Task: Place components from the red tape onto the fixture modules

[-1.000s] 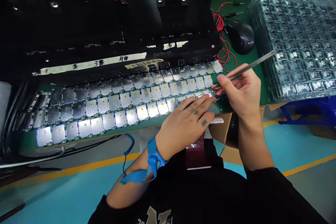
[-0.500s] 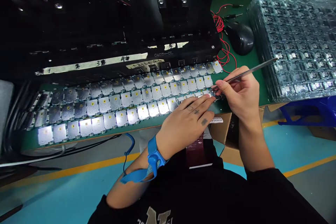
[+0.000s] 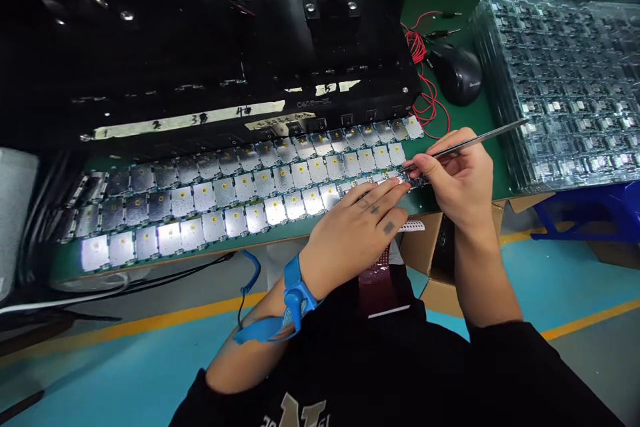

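Rows of small circuit boards with silver shield covers and yellow dots lie along the green work surface. My left hand rests palm down over the near row's right end, fingers stretched out across the boards there. A blue wrist strap is round that wrist. In my right hand a pair of dark tweezers is pinched like a pen, its back end pointing up to the right. The tips reach down beside my left fingertips at the boards; what they touch is too small to tell.
Behind the rows stands a black machine with switches and taped number labels. Red wires and a black mouse lie to its right. Stacked clear trays of parts stand far right. A cardboard box sits below the table edge.
The view has shifted slightly, so the boards and machine at left appear a little further right. Both hands stay in place, with the tweezers at nearly the same spot, slightly turned.
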`<move>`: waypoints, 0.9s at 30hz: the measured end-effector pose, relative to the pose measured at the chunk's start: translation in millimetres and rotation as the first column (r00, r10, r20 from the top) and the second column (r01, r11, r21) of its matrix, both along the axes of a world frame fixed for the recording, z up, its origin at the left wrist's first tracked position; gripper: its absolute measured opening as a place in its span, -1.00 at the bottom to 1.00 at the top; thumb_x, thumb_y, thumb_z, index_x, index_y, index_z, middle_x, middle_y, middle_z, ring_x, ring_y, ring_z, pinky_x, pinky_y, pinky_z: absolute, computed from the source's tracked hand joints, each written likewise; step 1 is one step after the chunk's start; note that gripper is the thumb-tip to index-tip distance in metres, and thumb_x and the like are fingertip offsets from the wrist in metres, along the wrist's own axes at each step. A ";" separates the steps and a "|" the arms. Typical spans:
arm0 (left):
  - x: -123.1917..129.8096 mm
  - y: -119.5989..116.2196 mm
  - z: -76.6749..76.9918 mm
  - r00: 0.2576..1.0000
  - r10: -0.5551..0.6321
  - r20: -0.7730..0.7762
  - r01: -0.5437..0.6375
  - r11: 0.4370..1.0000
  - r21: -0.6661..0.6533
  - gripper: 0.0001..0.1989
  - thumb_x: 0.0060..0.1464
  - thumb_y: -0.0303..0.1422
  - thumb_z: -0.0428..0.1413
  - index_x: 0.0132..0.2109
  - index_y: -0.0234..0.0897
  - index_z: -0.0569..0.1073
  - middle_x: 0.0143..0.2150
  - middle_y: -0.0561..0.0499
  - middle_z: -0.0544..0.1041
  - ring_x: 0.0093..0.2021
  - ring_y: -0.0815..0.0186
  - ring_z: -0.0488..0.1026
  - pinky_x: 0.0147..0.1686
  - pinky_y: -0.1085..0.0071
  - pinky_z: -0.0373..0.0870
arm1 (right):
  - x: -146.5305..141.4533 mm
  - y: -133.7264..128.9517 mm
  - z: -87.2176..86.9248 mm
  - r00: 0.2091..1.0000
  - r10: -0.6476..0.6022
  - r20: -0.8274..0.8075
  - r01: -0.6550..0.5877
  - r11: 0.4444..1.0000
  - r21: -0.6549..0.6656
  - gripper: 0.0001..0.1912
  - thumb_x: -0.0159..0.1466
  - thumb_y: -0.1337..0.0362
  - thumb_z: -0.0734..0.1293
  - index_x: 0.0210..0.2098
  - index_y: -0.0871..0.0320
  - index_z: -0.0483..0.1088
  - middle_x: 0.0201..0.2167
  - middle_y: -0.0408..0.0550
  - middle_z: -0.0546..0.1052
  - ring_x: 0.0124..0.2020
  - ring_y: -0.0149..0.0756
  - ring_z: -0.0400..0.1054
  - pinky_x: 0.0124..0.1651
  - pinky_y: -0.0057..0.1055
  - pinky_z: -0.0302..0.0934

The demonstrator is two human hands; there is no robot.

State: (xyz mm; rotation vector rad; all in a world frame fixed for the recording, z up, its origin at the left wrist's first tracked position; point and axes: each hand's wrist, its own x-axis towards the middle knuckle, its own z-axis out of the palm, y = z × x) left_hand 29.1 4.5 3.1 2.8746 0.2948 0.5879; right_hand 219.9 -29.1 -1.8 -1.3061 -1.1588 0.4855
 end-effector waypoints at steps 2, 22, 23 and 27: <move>-1.4 0.9 1.7 0.999 -0.005 0.046 0.007 0.999 -0.043 -0.87 0.28 -0.48 0.01 -0.10 -0.33 0.43 0.24 -0.21 0.43 0.28 0.06 0.34 0.17 0.10 0.34 | -1.6 -0.6 3.0 0.999 -0.036 -0.030 0.037 0.999 0.029 -0.74 0.14 0.17 0.51 -0.37 0.09 0.35 -0.45 -0.23 0.42 -0.50 -0.48 0.47 -0.47 -0.55 0.44; -12.2 0.0 7.6 0.914 0.167 0.371 -0.010 0.921 -0.389 -0.88 0.36 -0.37 -0.07 -0.09 -0.26 0.34 -0.29 0.03 0.54 -0.34 0.39 0.44 -0.34 0.41 0.37 | -68.5 -33.3 34.3 0.984 0.039 -0.172 0.002 0.973 0.232 -0.79 0.26 0.25 0.42 -0.26 0.05 0.26 -0.44 -0.23 0.41 -0.48 -0.45 0.46 -0.38 -0.43 0.52; -12.6 0.1 8.6 0.914 0.170 0.370 -0.006 0.914 -0.406 -0.87 0.37 -0.36 -0.09 -0.09 -0.26 0.33 -0.30 0.03 0.53 -0.35 0.39 0.43 -0.35 0.42 0.37 | -70.3 -32.7 34.6 0.979 0.041 -0.197 0.008 0.969 0.245 -0.79 0.26 0.26 0.42 -0.25 0.06 0.27 -0.44 -0.23 0.41 -0.48 -0.45 0.46 -0.39 -0.44 0.51; -15.3 -0.2 10.0 0.907 0.173 0.384 0.040 0.872 -0.487 -0.81 0.38 -0.30 -0.16 -0.12 -0.24 0.30 -0.33 0.05 0.47 -0.42 0.42 0.38 -0.44 0.47 0.34 | -77.8 -32.5 34.9 0.952 0.066 -0.300 0.023 0.959 0.281 -0.80 0.25 0.30 0.42 -0.24 0.10 0.29 -0.42 -0.23 0.42 -0.47 -0.45 0.48 -0.40 -0.45 0.51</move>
